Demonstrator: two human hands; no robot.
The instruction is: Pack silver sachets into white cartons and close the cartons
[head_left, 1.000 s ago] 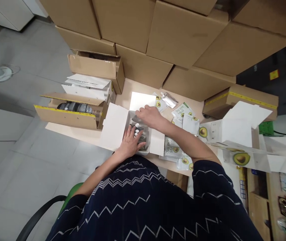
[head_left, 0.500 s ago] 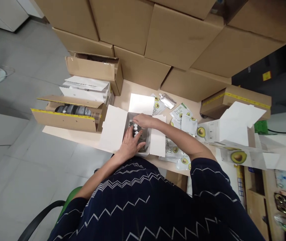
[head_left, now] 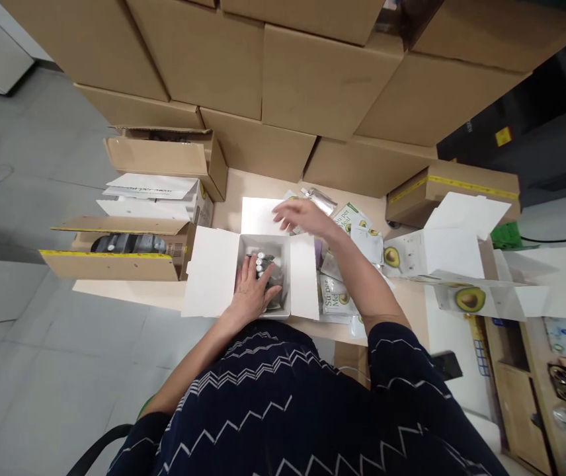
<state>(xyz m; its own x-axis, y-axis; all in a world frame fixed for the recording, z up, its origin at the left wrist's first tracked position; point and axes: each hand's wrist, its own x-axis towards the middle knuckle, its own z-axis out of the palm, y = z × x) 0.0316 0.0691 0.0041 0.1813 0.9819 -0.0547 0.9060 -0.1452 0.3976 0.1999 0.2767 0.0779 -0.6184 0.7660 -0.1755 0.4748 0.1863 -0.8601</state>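
The right hand (head_left: 305, 215), fingers loosely apart, has just lifted clear of the white box (head_left: 273, 244). Inside, capped pouches (head_left: 260, 267) lie under the left hand (head_left: 253, 294), spread open, seemingly now steadying them alone.

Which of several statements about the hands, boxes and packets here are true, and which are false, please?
1. The left hand rests partly inside the open white box in front of the person, beside some white caps. True.
2. The right hand is clutching one of the white caps. False: the right hand holds nothing visible.
3. Avocado-printed packets lie to the right of that white box. True.
4. The leftmost cardboard box is sealed. False: the leftmost cardboard box stands open, dark items showing inside.
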